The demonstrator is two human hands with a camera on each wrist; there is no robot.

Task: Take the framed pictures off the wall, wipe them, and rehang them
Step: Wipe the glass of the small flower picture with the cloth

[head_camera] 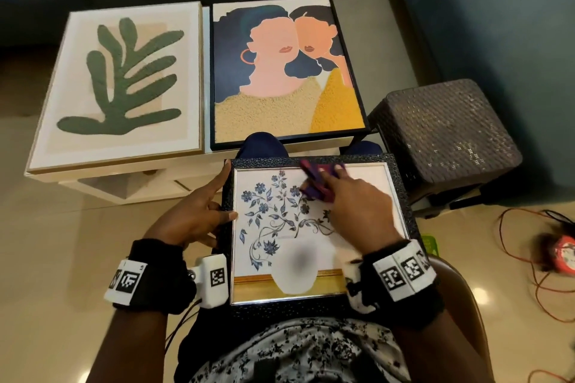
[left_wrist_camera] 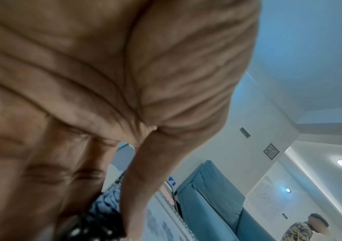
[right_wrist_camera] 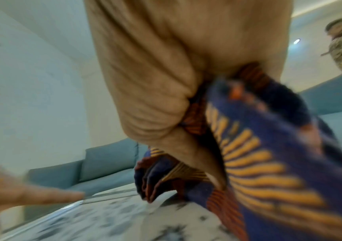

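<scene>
While propped flat on the lap, dark textured-frame picture of blue flowers in a white vase (head_camera: 281,236): left grip (head_camera: 199,214) clasping its left edge; right grip (head_camera: 351,202) closed on a crumpled purple patterned cloth (head_camera: 314,182), pressed to the glass near the far right corner.
</scene>
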